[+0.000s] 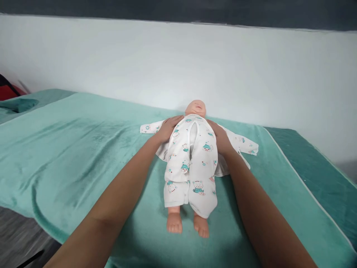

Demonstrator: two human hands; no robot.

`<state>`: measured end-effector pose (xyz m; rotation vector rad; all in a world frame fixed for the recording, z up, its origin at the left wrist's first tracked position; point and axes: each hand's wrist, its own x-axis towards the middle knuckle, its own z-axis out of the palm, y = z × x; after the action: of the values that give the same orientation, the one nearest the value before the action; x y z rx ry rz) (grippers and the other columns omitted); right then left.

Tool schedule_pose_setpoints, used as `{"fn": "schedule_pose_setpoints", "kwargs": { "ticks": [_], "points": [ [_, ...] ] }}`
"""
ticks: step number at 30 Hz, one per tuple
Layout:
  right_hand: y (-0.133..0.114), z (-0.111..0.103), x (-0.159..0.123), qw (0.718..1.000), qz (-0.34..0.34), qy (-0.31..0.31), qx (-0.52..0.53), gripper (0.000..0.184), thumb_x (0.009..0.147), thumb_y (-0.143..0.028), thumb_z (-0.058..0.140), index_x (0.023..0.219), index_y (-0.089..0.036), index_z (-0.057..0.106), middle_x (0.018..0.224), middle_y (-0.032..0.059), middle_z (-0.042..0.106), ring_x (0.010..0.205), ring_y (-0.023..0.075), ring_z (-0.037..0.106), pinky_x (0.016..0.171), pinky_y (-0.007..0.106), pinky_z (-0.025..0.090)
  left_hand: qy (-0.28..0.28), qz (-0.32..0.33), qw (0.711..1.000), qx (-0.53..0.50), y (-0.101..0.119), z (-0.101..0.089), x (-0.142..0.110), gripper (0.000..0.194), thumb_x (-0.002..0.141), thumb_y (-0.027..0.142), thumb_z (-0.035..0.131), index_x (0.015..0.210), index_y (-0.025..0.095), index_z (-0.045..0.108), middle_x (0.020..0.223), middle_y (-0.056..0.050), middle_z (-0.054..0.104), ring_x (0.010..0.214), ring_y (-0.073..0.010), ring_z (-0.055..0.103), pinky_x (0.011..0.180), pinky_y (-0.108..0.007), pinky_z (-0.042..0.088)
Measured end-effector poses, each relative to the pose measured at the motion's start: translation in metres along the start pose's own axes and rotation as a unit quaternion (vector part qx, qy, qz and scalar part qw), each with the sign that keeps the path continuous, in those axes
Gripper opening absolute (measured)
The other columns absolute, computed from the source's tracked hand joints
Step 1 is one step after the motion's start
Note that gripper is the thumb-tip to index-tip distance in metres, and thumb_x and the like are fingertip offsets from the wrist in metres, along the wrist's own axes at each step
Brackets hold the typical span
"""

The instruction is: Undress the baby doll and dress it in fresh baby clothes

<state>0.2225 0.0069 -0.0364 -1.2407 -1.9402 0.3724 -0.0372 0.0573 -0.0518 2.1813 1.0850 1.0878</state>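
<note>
A baby doll (196,108) lies on its back, head toward the wall and bare feet toward me. White printed trousers (203,178) cover its legs and reach up over its torso, with a slit at the crotch showing white cloth. Beneath the doll is a spread-out white printed shirt (244,144), its sleeves pointing left and right. My left hand (169,128) rests against the doll's left-of-view side near the chest, fingers stretched out. On the opposite side my right hand (219,137) lies along the trousers' upper edge, fingers extended and partly hidden.
A light green plush blanket (83,149) covers the surface, with wrinkles at the left. Darker green cloth (315,156) shows at the right. A white wall (111,63) stands directly behind the doll's head. Something red and black (7,89) sits at the far left edge.
</note>
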Motion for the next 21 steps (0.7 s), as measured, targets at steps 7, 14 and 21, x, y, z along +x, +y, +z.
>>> {"fn": "schedule_pose_setpoints", "kwargs": {
  "ticks": [7, 14, 21],
  "points": [
    [-0.016, 0.007, -0.044, 0.974, 0.170, 0.141, 0.053, 0.031, 0.086, -0.038, 0.054, 0.106, -0.020, 0.068, 0.115, 0.0112, 0.071, 0.108, 0.0275, 0.063, 0.097, 0.045, 0.050, 0.029, 0.013, 0.999, -0.029, 0.018, -0.007, -0.040, 0.043, 0.091, 0.024, 0.050, 0.131, 0.024, 0.066, 0.145, -0.006, 0.060, 0.135, -0.0230, 0.053, 0.118, -0.042, 0.038],
    [-0.027, 0.005, -0.063, 0.906, 0.299, -0.016, 0.298, 0.022, 0.072, -0.035, 0.066, 0.089, -0.021, 0.066, 0.089, 0.0070, 0.075, 0.083, 0.0274, 0.069, 0.071, 0.039, 0.058, 0.071, -0.142, 0.979, -0.126, 0.024, -0.002, -0.065, 0.036, 0.082, 0.025, 0.058, 0.117, 0.020, 0.065, 0.111, -0.007, 0.073, 0.100, -0.0205, 0.068, 0.091, -0.034, 0.053],
    [-0.030, -0.009, -0.059, 0.966, 0.206, -0.114, 0.109, 0.023, 0.080, -0.034, 0.063, 0.095, -0.021, 0.075, 0.111, 0.0089, 0.076, 0.107, 0.0352, 0.066, 0.088, 0.049, 0.056, -0.047, -0.192, 0.978, -0.062, 0.040, -0.012, -0.069, 0.017, 0.080, 0.029, 0.054, 0.089, 0.020, 0.066, 0.094, -0.004, 0.074, 0.092, -0.0244, 0.066, 0.077, -0.034, 0.052]
  ]
}}
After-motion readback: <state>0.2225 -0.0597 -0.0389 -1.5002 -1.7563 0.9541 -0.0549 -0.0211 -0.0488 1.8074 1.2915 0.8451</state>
